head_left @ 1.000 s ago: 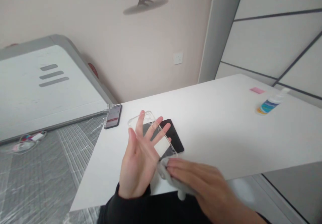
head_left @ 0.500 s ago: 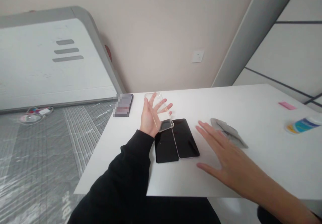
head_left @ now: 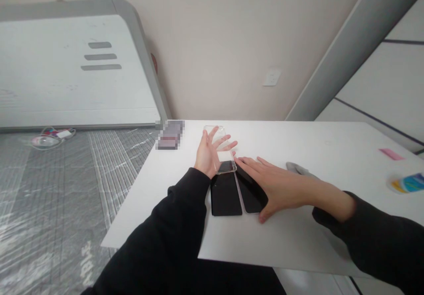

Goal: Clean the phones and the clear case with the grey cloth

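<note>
My left hand holds a clear phone case against its palm and spread fingers; the fingers show through it. Below the case two black-screened phones lie side by side on the white table. The left black phone is untouched. My right hand spans the right black phone, which has a pale edge, with the fingers at its far end and the thumb at its near corner. Part of that phone is hidden by the hand. Behind my right wrist lies a grey cloth, partly covered.
A blurred-out flat dark item lies at the table's far left corner. On the right are a pink strip and a blue, white and yellow bottle. A cable bundle lies on the plastic-covered surface at left.
My right hand has moved left from beside the grey cloth onto the right black phone. My left hand still holds the clear case. The view has shifted slightly.
</note>
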Action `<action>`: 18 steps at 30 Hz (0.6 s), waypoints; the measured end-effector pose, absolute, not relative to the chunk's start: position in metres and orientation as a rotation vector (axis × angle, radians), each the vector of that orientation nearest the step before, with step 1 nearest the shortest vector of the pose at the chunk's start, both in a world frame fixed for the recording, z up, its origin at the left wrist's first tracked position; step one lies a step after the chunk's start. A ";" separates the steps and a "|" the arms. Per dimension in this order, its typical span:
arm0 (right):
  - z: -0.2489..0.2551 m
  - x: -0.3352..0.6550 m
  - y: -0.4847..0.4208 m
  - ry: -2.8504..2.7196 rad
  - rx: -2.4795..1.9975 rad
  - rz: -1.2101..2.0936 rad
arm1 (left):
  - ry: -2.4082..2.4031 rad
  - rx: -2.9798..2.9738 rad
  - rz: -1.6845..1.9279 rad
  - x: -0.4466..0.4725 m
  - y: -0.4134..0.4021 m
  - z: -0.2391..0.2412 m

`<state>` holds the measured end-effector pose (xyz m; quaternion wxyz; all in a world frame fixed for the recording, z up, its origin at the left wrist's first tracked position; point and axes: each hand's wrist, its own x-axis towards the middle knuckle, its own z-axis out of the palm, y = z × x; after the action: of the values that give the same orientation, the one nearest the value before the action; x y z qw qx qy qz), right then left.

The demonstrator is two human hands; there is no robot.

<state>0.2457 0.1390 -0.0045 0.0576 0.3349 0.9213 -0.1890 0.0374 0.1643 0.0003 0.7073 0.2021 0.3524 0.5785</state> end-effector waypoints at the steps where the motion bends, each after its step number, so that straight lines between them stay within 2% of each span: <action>1: -0.005 0.246 0.140 2.789 1.006 -0.562 | 0.783 0.447 1.283 0.038 0.164 0.001; 18: 0.007 0.248 0.133 2.908 0.962 -0.364 | 0.756 0.420 1.296 0.034 0.163 0.002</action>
<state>0.2477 0.1326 0.0069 0.0286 0.3117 0.9424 -0.1181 0.0344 0.1629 0.0015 0.7117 0.1896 0.3408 0.5843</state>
